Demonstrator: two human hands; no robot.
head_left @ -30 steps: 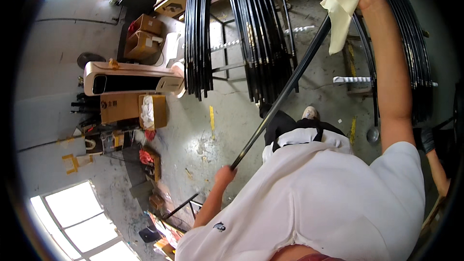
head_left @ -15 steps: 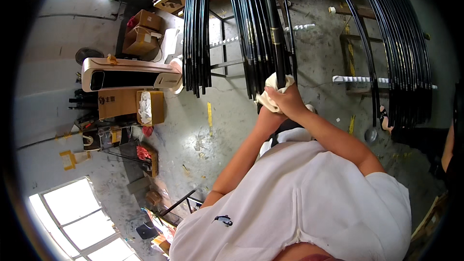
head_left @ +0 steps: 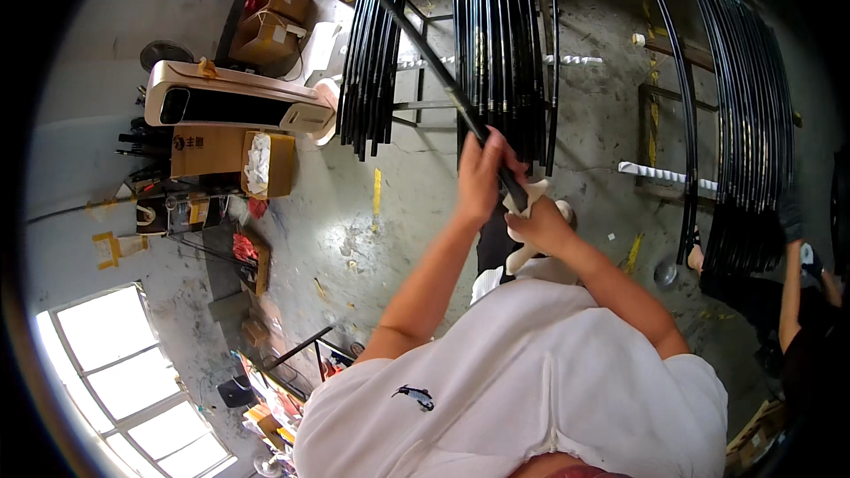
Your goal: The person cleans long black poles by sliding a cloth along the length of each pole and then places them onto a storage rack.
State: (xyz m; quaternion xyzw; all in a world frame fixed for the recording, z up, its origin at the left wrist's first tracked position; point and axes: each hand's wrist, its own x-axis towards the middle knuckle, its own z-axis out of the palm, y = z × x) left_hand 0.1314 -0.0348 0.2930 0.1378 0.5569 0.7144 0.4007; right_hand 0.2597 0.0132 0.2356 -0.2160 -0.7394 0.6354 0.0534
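A long black pole (head_left: 427, 51) slants from the upper left down toward my body. My left hand (head_left: 479, 179) is closed around it a little above its near end. Right at that end, my right hand (head_left: 542, 228) grips a cream-coloured cloth (head_left: 521, 258) that is bunched about the pole, with part of it hanging below my fingers. Beyond my hands, a row of similar black poles (head_left: 496, 62) rests on a metal rack, and the held pole crosses above it. To the left lies a second group of black poles (head_left: 370, 80).
On the right, another rack carries many dark poles (head_left: 748, 115), with a person's arm (head_left: 791, 296) beside them. A pale upright appliance (head_left: 239, 104) stands left, near an open cardboard box (head_left: 268, 165) and stacked cartons (head_left: 273, 22). A small round dish (head_left: 666, 273) sits on the floor.
The pole has swung so its far end points up and left. My left hand has left the cloth and taken the pole higher up, while my right hand keeps the cloth at its end.
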